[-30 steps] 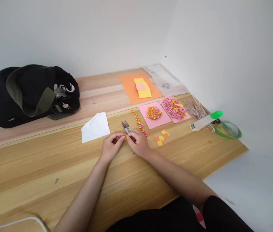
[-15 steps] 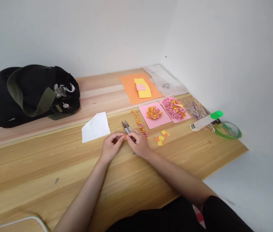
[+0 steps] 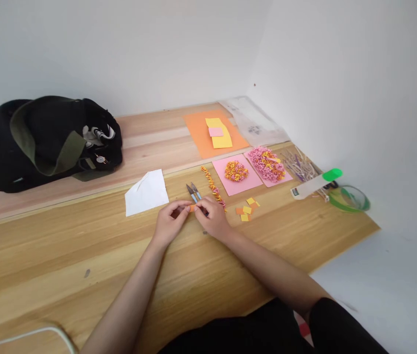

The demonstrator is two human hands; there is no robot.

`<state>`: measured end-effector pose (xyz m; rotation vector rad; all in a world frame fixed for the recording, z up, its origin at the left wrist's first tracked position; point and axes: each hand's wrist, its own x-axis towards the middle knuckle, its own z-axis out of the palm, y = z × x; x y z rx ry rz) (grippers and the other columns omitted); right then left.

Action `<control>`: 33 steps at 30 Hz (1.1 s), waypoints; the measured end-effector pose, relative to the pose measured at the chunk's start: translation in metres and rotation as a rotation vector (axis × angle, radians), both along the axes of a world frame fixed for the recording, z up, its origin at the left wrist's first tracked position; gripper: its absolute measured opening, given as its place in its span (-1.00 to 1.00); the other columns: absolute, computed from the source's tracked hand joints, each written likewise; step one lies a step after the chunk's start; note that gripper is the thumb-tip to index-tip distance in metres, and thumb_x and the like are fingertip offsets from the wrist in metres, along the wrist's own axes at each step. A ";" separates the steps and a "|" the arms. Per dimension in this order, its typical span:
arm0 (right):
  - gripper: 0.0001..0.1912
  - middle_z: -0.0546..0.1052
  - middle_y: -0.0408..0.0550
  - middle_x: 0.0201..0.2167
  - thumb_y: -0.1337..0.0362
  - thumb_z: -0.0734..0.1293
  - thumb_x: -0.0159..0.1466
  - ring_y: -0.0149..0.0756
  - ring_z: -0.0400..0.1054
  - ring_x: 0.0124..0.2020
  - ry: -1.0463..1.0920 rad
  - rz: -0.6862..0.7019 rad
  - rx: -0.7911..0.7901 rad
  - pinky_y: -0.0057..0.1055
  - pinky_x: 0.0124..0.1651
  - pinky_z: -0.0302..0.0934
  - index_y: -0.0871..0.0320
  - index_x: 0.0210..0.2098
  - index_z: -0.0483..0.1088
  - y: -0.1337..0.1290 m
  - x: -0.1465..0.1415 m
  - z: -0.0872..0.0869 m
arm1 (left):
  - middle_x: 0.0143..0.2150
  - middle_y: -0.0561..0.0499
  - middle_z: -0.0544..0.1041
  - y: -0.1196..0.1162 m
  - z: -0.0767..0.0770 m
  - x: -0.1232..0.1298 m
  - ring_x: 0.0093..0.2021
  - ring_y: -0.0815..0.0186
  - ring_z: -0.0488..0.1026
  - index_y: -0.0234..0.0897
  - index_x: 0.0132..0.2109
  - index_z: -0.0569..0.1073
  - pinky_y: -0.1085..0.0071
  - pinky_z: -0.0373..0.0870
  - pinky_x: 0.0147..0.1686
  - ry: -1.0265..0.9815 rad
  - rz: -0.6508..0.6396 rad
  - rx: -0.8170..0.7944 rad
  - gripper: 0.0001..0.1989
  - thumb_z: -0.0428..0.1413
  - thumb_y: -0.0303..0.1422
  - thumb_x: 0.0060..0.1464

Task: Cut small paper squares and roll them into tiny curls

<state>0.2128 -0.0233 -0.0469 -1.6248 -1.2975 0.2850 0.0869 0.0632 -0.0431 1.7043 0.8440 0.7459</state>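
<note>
Between my two hands is a small orange paper piece (image 3: 193,208), pinched at both ends. My left hand (image 3: 170,222) grips its left end with thumb and fingers, and my right hand (image 3: 213,218) grips its right end. Just beyond my fingers lie small blue-handled snips (image 3: 193,192), their handles partly hidden by my right hand. A twisted row of orange and pink curled pieces (image 3: 212,186) runs beside them. Small yellow and orange paper squares (image 3: 247,210) lie to the right of my right hand.
White paper (image 3: 146,192) lies at left, a black bag (image 3: 46,142) behind it. Pink sheets (image 3: 243,187) carry piles of curled pieces. Beyond are an orange sheet (image 3: 197,135) and clear plastic (image 3: 256,123). At right are thin sticks (image 3: 299,164), a green-ended holder (image 3: 312,186) and green tape (image 3: 348,199).
</note>
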 end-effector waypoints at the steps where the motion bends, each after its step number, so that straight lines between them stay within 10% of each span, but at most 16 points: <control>1: -0.81 0.34 -0.13 -0.54 0.35 0.22 0.23 -0.31 0.24 -0.44 0.002 -0.003 -0.003 -0.37 -0.36 0.10 0.11 -0.52 0.29 0.000 0.000 0.000 | -0.37 -0.03 0.61 0.000 0.001 0.000 -0.44 0.33 0.44 -0.27 -0.28 0.60 0.41 0.38 -0.38 -0.008 0.003 -0.008 -0.76 0.18 -0.23 -0.07; 33: -0.81 0.37 -0.11 -0.53 0.34 0.23 0.24 -0.30 0.25 -0.42 -0.009 -0.001 -0.046 -0.36 -0.34 0.12 0.12 -0.51 0.32 0.000 0.000 0.000 | -0.36 -0.03 0.62 0.001 -0.002 -0.001 -0.42 0.32 0.44 -0.25 -0.33 0.60 0.41 0.35 -0.37 -0.036 -0.027 -0.019 -0.82 0.18 -0.27 -0.07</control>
